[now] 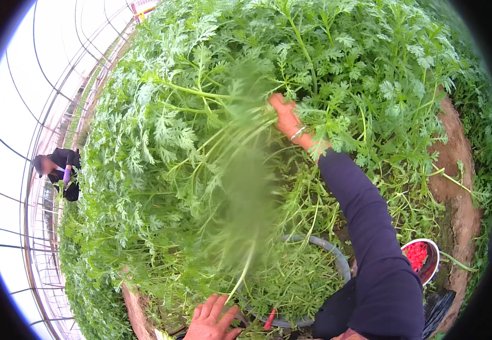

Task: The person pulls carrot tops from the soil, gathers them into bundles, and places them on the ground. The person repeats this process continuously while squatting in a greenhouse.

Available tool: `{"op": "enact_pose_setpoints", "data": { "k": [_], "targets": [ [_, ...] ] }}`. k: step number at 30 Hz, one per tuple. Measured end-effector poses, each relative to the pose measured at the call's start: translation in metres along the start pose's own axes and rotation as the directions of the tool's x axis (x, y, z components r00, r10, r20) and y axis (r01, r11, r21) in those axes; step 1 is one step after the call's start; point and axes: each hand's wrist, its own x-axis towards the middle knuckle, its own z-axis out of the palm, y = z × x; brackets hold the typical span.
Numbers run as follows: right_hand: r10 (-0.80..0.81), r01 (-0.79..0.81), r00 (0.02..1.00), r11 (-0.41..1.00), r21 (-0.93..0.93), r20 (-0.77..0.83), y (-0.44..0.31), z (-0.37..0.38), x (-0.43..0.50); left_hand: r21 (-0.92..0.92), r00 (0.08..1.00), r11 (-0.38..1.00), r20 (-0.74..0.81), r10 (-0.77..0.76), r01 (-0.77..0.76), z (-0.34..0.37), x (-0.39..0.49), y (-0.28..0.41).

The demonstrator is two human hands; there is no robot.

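My right hand (286,117), with a metal bracelet at the wrist, reaches into a stand of leafy green plants (352,59) with lobed leaves. Its fingers close around a bunch of pale green stems (261,127); their far ends are partly hidden by foliage, and the bunch is streaked with blur. Low in the view, my left hand (214,321) has its fingers apart, beside a pale stem (244,272) that passes its fingertips. A round grey-blue tub (343,261) holding cut greens stands in front of me. A red handle (270,319) shows at its near rim.
To my right is a bowl (432,272) with small red pieces (416,255) in it. Black plastic (439,310) lies nearby, along a bare soil path (458,178). At far left a person (63,170) with a purple glove crouches beside the greenhouse's hooped frame (27,204).
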Motion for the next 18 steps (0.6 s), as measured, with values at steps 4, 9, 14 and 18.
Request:
{"op": "enact_pose_setpoints", "data": {
  "k": [4, 9, 14, 18],
  "targets": [
    [0.058, -0.059, 0.977, 0.998, 0.001, 0.203, -0.002, 0.011, 0.018, 0.01, 1.0, 1.0, 0.003, -0.004, 0.004, 0.003, 0.001, -0.004],
    [-0.058, 0.05, 0.979, 0.998, 0.049, 0.194, -0.003, 0.014, 0.006, 0.029, 0.999, 1.0, 0.032, -0.007, 0.006, 0.009, 0.0, -0.002],
    [0.2, -0.121, 0.848, 0.974, -0.19, 0.49, -0.002, 0.023, 0.012, 0.039, 1.0, 0.999, 0.018, 0.009, -0.01, 0.008, -0.004, -0.001],
    [0.199, -0.178, 0.898, 0.98, -0.089, 0.392, 0.0, 0.017, 0.001, 0.047, 1.0, 0.999, 0.012, -0.008, 0.007, 0.007, -0.006, -0.002]
  ]
}}
